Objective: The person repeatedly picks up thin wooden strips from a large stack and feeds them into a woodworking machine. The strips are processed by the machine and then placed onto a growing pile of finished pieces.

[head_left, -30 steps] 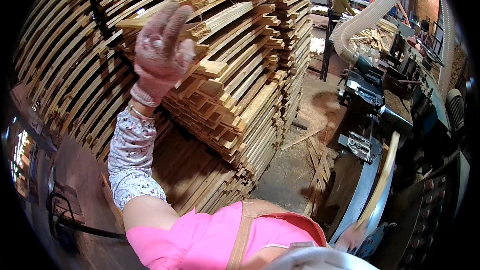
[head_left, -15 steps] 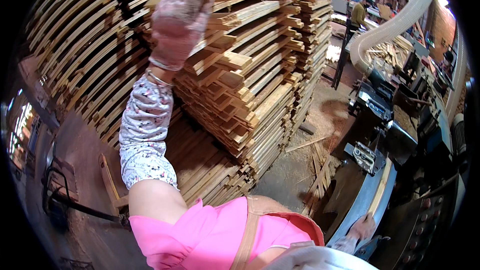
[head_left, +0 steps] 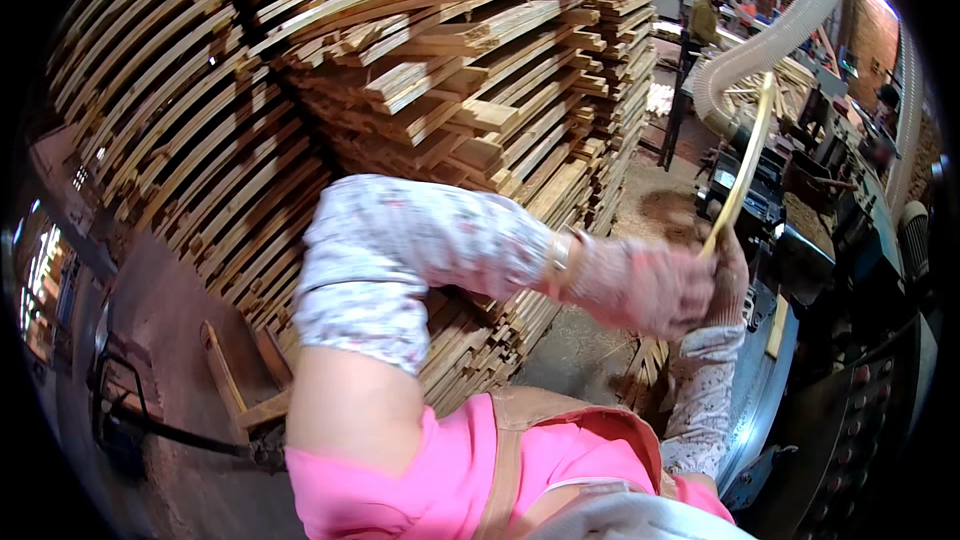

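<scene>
My left hand point(head_left: 645, 285), in a pinkish work glove with a patterned sleeve, reaches across my body to the right and is closed at the lower end of a thin pale wooden strip point(head_left: 745, 155). My right hand point(head_left: 730, 275), also gloved, grips the same strip just behind the left hand and is partly hidden by it. The strip rises steeply from both hands toward the upper right. A tall stack of wooden slats point(head_left: 450, 90) fills the view to my left and front.
A woodworking machine point(head_left: 800, 240) stands at the right under a white ribbed dust hose point(head_left: 770, 35). Short slats point(head_left: 650, 370) lie on the dirt floor by the stack's foot. Another person point(head_left: 705, 15) works far back. Wood pieces point(head_left: 235, 390) lean at lower left.
My left hand has come down from high on the slat stack and swung right to the strip. The strip, held low at the right before, now stands raised in front of the machine.
</scene>
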The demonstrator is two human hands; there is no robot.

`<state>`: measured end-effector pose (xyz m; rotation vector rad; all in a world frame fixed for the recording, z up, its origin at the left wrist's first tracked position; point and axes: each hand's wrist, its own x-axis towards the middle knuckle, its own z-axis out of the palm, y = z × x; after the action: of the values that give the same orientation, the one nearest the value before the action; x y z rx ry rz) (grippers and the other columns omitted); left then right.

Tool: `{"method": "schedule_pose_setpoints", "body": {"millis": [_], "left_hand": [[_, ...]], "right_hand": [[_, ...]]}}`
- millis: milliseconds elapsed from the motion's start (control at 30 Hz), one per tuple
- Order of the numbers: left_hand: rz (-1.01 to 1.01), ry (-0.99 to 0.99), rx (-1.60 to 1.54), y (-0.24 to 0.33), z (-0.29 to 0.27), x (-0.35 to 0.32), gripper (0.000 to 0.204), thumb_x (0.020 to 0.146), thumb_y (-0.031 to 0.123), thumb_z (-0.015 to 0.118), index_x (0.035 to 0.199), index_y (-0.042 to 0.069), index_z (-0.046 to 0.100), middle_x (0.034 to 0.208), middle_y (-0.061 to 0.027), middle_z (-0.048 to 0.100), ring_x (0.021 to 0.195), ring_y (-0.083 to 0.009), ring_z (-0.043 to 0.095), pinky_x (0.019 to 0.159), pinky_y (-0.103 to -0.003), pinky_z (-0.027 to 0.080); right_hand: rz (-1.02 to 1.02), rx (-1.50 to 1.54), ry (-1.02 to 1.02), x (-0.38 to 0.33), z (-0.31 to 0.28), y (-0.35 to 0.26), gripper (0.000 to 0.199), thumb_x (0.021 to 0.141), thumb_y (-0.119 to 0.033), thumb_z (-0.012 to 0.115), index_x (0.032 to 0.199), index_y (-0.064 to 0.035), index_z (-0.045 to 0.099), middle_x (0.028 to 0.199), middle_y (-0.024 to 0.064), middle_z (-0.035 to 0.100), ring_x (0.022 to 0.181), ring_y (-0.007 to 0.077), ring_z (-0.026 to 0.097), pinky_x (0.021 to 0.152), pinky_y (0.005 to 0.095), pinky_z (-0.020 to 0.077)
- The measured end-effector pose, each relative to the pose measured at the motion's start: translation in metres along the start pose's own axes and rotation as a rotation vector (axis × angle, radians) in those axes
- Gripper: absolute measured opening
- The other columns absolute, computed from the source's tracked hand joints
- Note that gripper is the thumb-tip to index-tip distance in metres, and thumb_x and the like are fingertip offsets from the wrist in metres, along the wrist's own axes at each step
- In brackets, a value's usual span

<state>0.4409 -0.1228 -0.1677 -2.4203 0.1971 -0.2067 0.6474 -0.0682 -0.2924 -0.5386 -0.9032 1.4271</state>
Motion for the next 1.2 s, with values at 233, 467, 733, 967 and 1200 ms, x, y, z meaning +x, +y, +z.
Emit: {"method": "schedule_pose_setpoints", "body": {"millis": [233, 467, 733, 967, 1200], "left_hand": [[-1.349, 0.024, 0.424, -0.126, -0.237, -0.270, 0.062, 0.093, 0.032, 0.077, 0.149, 0.013, 0.057, 0.144, -0.0138, 0.063, 0.134, -0.0294, 0.060, 0.111, -0.046, 0.052], [-2.198, -0.945, 0.538, -0.095, -0.285, -0.433, 0.064, 0.090, 0.033, 0.066, 0.152, 0.022, 0.054, 0.145, -0.0148, 0.064, 0.131, -0.0343, 0.063, 0.109, -0.048, 0.050], [-1.995, -0.702, 0.978, -0.089, -0.279, -0.370, 0.043, 0.105, 0.044, 0.054, 0.144, 0.026, 0.058, 0.138, -0.0102, 0.068, 0.121, -0.0315, 0.068, 0.096, -0.047, 0.058], [-0.887, -0.178, 0.391, -0.107, -0.248, -0.228, 0.043, 0.096, 0.020, 0.074, 0.136, 0.008, 0.066, 0.120, -0.0115, 0.075, 0.109, -0.0288, 0.073, 0.093, -0.038, 0.060], [-0.632, -0.135, 0.220, -0.133, -0.156, -0.139, 0.069, 0.084, 0.024, 0.085, 0.146, 0.012, 0.058, 0.137, -0.0107, 0.066, 0.127, -0.0306, 0.063, 0.107, -0.040, 0.052]], "right_hand": [[-0.102, -1.131, 0.643, -0.219, -0.207, 0.051, 0.053, 0.093, -0.002, 0.059, 0.145, 0.0056, 0.056, 0.131, 0.0172, 0.067, 0.117, 0.0257, 0.064, 0.103, 0.0370, 0.0494], [0.286, -2.058, 0.738, -0.339, -0.262, 0.048, 0.034, 0.092, -0.009, 0.060, 0.125, -0.0057, 0.067, 0.112, 0.0248, 0.064, 0.105, 0.0463, 0.061, 0.087, 0.0543, 0.0509], [0.218, -1.739, 0.699, -0.047, -0.341, 0.014, 0.042, 0.095, -0.023, 0.061, 0.134, -0.0095, 0.067, 0.121, 0.0216, 0.070, 0.113, 0.0432, 0.067, 0.099, 0.0512, 0.0523], [-1.398, -1.473, 0.163, 0.081, 0.023, -0.080, 0.091, 0.073, -0.023, 0.092, 0.154, -0.0102, 0.053, 0.151, 0.0162, 0.059, 0.142, 0.0358, 0.052, 0.120, 0.0453, 0.0384], [-0.706, -1.607, -0.004, -0.015, -0.035, -0.058, 0.061, 0.083, -0.003, 0.076, 0.142, -0.0120, 0.065, 0.120, 0.0183, 0.074, 0.105, 0.0334, 0.072, 0.095, 0.0398, 0.0557]]}}
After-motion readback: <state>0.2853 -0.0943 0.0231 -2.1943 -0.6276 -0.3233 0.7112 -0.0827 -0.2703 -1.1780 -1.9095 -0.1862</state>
